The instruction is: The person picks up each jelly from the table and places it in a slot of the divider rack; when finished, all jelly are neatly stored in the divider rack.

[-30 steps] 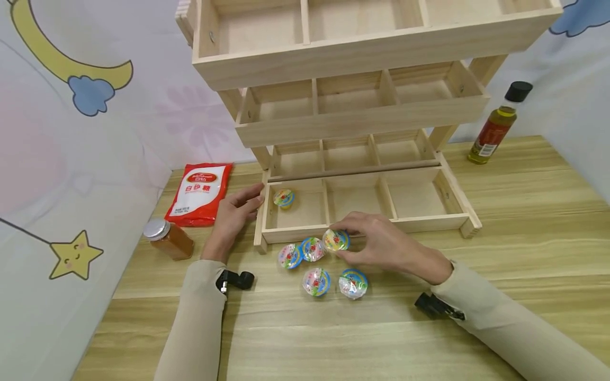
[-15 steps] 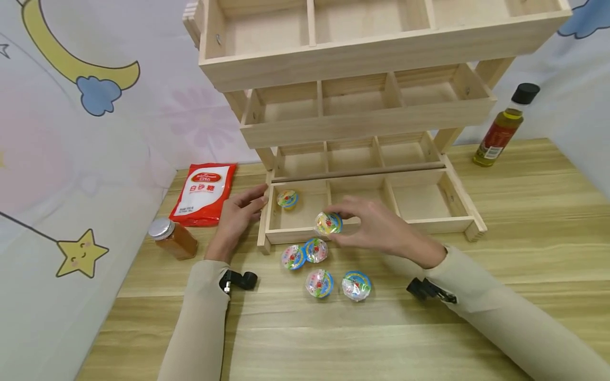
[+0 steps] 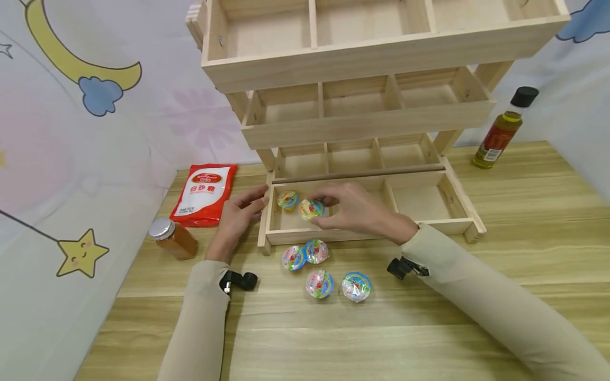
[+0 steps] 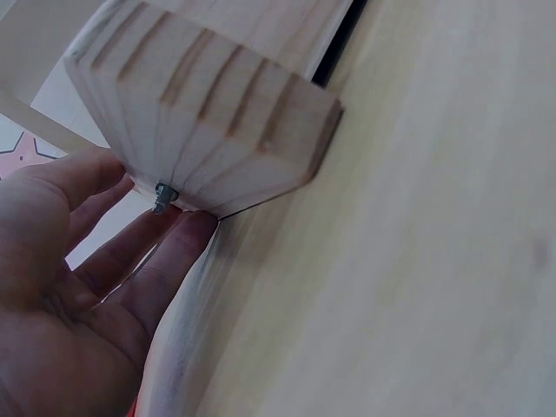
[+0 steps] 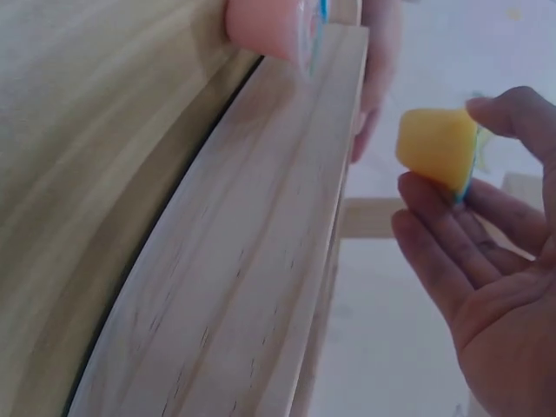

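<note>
My right hand [image 3: 357, 209] pinches a jelly cup [image 3: 312, 209] by its lid rim, over the left compartment of the bottom wooden tray [image 3: 305, 236]. In the right wrist view this jelly cup [image 5: 434, 149] has a yellow body and hangs sideways between thumb and fingers [image 5: 430, 204]. A second yellow jelly cup [image 3: 288, 200] sits in the same compartment, farther left. My left hand [image 3: 236, 214] rests its fingertips against the left side of the rack; the left wrist view shows the fingers [image 4: 178, 261] touching the wood beside a bolt [image 4: 162, 196].
Several jelly cups [image 3: 319, 284] lie on the table before the tray. The rack's upper trays [image 3: 367, 124] overhang it. A red-and-white sugar bag [image 3: 204, 193] and a jar with a silver lid [image 3: 173, 238] are on the left; an oil bottle [image 3: 500, 132] stands right.
My right hand has carried the yellow jelly cup from in front of the tray, over its front wall, into the left compartment's space. The left hand stays at the rack's side.
</note>
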A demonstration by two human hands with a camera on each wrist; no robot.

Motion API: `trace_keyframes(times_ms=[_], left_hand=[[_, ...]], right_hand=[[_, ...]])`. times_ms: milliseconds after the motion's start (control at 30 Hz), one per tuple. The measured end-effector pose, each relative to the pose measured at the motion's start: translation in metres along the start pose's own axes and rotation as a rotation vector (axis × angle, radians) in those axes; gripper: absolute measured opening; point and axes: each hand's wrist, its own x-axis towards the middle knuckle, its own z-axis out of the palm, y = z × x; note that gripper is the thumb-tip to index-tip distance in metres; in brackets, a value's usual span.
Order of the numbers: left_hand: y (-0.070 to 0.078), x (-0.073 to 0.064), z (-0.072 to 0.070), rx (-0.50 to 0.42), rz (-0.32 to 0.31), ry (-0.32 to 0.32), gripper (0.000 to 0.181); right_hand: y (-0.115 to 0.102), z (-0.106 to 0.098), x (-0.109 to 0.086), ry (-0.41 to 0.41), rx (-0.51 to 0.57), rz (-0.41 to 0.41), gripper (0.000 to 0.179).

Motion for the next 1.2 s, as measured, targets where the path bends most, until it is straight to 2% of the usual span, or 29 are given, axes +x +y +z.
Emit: trace_keyframes(times_ms=[400,667,933,1200], left_hand=[[0.001,-0.002,0.000,-0.004,0.012,0.008,0.043],[0.003,-0.001,0.001,-0.012,0.013,0.005,0.044],[0.003,-0.001,0.001,-0.013,0.005,-0.002,0.043],[0.001,0.000,0.000,-0.020,0.015,-0.003,0.042]], right_hand=[[0.011,0.012,0.032,-0.100,0.049,0.106,0.045],[0.016,0.022,0.041,-0.150,0.094,0.064,0.041],[0.020,0.031,0.047,-0.199,0.085,0.077,0.045],[0.024,0.041,0.053,-0.235,0.145,0.073,0.045]])
